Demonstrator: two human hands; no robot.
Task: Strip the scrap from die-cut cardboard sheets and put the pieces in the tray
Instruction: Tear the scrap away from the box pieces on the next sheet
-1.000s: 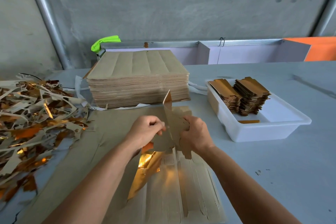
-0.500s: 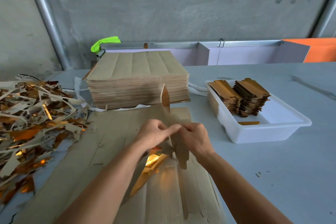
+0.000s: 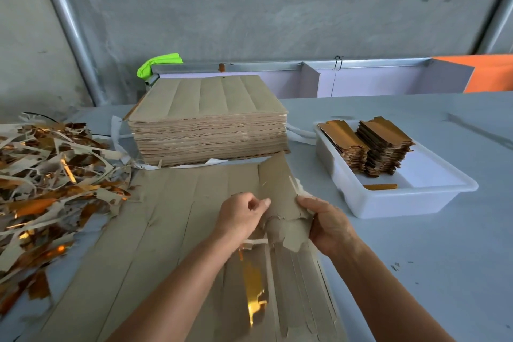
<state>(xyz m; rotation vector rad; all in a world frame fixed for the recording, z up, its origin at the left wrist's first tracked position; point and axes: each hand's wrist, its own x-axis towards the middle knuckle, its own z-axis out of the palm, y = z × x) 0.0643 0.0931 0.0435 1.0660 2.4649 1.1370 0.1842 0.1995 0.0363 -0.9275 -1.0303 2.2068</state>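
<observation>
A brown die-cut cardboard sheet lies flat on the table in front of me. Both hands hold a torn cardboard piece lifted off its right part. My left hand pinches the piece's left edge with curled fingers. My right hand grips its right edge. A gold foil underside shows below my left wrist. The white tray on the right holds two stacks of gold-faced pieces and one loose strip.
A thick stack of uncut brown sheets stands behind the working sheet. A heap of gold and brown scrap covers the table's left side. A metal rail with white panels runs along the far edge.
The held piece stood on edge showing its gold side; now it is tipped back with the brown side up. Both hands have moved slightly right and apart along it.
</observation>
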